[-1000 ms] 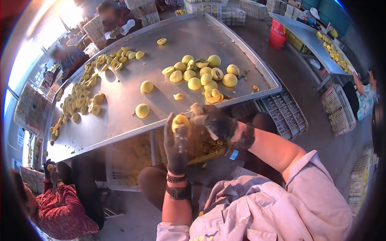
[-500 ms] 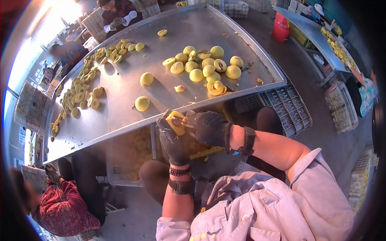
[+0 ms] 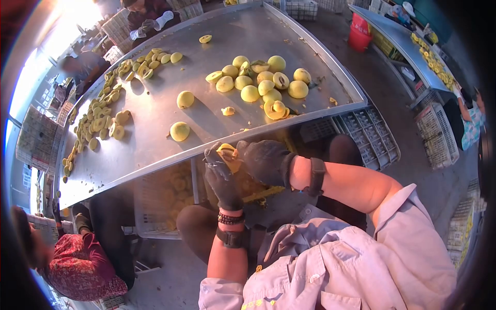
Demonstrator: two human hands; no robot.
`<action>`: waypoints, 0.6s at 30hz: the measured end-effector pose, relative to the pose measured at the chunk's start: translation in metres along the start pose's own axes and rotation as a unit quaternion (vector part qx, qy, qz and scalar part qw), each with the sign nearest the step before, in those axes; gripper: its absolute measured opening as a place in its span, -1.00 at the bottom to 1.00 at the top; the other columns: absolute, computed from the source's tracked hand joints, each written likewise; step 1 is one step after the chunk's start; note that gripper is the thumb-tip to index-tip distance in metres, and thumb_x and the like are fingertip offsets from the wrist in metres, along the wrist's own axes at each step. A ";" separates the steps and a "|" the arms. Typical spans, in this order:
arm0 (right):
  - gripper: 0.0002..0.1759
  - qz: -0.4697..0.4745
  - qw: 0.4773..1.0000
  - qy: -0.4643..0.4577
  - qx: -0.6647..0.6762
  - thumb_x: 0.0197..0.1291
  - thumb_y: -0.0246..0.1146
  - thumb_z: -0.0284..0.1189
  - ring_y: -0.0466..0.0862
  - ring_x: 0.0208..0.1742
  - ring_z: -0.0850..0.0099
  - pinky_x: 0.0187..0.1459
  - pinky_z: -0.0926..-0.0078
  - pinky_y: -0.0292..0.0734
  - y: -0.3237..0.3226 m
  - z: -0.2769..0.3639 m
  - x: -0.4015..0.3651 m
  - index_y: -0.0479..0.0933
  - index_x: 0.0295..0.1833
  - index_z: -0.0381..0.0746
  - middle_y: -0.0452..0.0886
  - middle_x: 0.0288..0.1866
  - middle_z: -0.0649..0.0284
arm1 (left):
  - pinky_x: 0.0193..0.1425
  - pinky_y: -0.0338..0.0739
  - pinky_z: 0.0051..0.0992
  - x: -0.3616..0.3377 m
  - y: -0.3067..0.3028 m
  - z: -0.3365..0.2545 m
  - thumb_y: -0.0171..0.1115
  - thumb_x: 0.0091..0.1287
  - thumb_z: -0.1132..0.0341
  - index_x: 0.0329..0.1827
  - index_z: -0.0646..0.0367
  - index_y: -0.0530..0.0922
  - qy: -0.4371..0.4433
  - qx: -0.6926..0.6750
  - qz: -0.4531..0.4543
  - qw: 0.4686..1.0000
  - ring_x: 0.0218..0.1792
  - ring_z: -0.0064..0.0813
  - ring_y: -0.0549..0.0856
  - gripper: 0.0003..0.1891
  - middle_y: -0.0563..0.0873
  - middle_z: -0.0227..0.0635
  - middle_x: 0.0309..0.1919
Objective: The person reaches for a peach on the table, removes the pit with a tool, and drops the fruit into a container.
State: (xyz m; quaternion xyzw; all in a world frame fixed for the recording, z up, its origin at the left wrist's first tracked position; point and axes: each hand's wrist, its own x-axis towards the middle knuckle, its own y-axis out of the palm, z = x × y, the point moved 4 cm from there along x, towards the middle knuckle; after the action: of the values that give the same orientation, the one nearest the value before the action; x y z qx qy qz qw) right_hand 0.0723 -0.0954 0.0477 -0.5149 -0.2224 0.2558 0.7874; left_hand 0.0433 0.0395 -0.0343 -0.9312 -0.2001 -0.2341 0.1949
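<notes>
Yellow fruit [image 3: 232, 163], cut open, is held just off the near edge of the metal desk [image 3: 232, 39]. The left hand [image 3: 222, 181] clamps it, presumably for steadiness; the right hand [image 3: 267, 163] presses against it, exact grip hidden.

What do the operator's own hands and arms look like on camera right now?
The left hand and right hand wear dark grey-black gloves. The left wrist carries dark beaded strands and, closer to the elbow, a wide black band; the right wrist has a black strap. The pale, pinkish-grey sleeves stop short, leaving the forearms bare.
</notes>
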 end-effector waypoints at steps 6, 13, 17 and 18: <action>-0.67 0.068 0.996 -0.037 0.045 0.08 0.22 -0.43 0.66 -0.14 0.04 -0.12 0.20 0.55 0.005 -0.008 0.000 0.45 -0.04 -0.35 0.65 -0.21 -0.08 | 0.03 0.53 -0.48 0.011 -0.003 -0.006 -0.08 0.52 0.12 0.09 0.29 0.39 -0.116 -0.065 0.070 0.989 -0.09 -0.47 0.58 -0.63 0.54 -0.27 -0.10; -0.62 0.054 0.982 -0.006 0.181 0.00 0.30 -0.40 0.60 -0.07 -0.03 -0.07 0.16 0.48 0.020 -0.026 -0.006 0.44 -0.09 -0.36 0.61 -0.20 -0.10 | -0.08 0.51 -0.55 0.009 0.011 -0.025 -0.11 0.51 0.02 -0.10 0.21 0.47 -0.204 -0.278 0.058 0.937 -0.19 -0.58 0.57 -0.60 0.55 -0.36 -0.23; -0.65 0.058 0.962 -0.047 0.263 -0.01 0.29 -0.43 0.60 -0.11 -0.05 -0.13 0.19 0.49 0.025 -0.026 -0.008 0.46 -0.10 -0.34 0.61 -0.24 -0.10 | -0.16 0.48 -0.55 0.005 0.010 -0.030 -0.07 0.51 0.17 -0.12 0.30 0.54 -0.073 -0.075 -0.043 0.994 -0.23 -0.60 0.58 -0.66 0.60 -0.32 -0.28; -0.67 0.071 0.963 -0.058 0.254 -0.01 0.29 -0.44 0.61 -0.13 -0.04 -0.14 0.19 0.49 0.025 -0.027 -0.008 0.46 -0.11 -0.33 0.61 -0.26 -0.09 | -0.17 0.49 -0.54 0.007 0.010 -0.026 -0.06 0.50 0.17 -0.10 0.31 0.54 -0.102 -0.094 -0.001 0.990 -0.25 -0.60 0.58 -0.66 0.61 -0.33 -0.30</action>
State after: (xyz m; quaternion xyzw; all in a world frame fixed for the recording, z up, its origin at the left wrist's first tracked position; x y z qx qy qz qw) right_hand 0.0780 -0.1107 0.0138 -0.2966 -0.1579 0.3886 0.8580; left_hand 0.0441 0.0210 -0.0126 -0.9643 -0.1969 -0.1558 0.0845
